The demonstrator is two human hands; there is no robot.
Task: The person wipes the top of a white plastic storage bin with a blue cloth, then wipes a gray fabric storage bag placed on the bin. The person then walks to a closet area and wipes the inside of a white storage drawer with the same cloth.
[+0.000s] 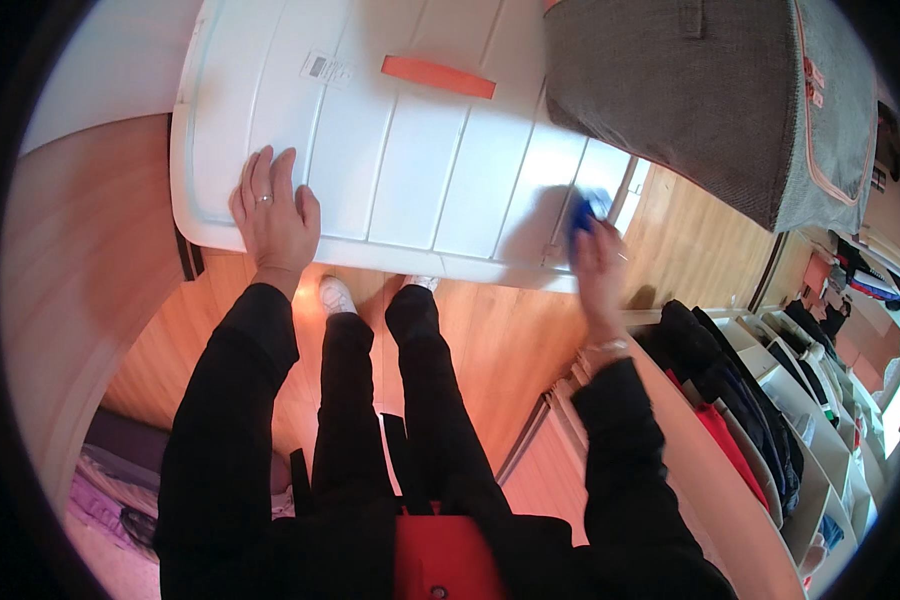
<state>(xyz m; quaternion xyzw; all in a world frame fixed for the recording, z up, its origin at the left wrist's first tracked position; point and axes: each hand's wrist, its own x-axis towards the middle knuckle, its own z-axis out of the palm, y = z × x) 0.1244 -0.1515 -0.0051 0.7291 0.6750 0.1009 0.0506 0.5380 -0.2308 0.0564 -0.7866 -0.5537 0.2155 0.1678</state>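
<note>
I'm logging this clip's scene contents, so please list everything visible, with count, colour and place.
storage box lid: one, white with an orange handle strip, top centre
cloth: one, blue, at the lid's right near edge
fabric bag: one, grey with orange trim, top right
shelf unit: one, white, right, holding dark and red clothes
floor: wood, orange-brown
left hand: flat on the lid, ring on one finger
right hand: holding the cloth, blurred

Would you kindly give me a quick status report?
Left hand flat on white bin lid. Right hand holds blue cloth at lid's edge. Grey bag lies alongside.
</note>
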